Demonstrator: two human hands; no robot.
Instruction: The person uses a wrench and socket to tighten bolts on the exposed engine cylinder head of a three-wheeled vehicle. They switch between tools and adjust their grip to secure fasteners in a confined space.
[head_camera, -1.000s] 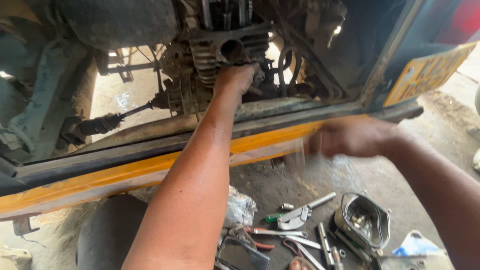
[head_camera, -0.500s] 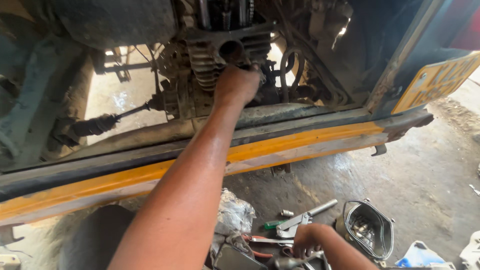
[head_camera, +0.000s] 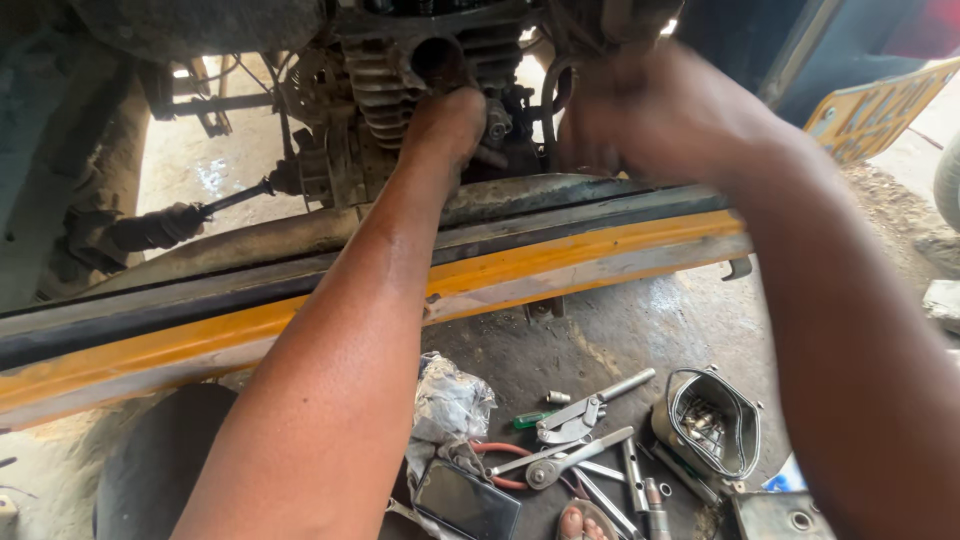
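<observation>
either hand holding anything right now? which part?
Left hand presses against the grey finned metal engine, just below its round port; fingers hidden, so no grip can be confirmed. Right hand is motion-blurred beside it; contents cannot be told.

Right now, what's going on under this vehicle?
A person reaches both hands into the engine above a yellow body rail. The left hand presses just below a round port; the right hand is blurred beside it. Pliers, a rag and a metal cover lie on the ground.

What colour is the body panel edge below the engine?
Yellow-orange, with a black strip above it; the head view shows it best.
</observation>
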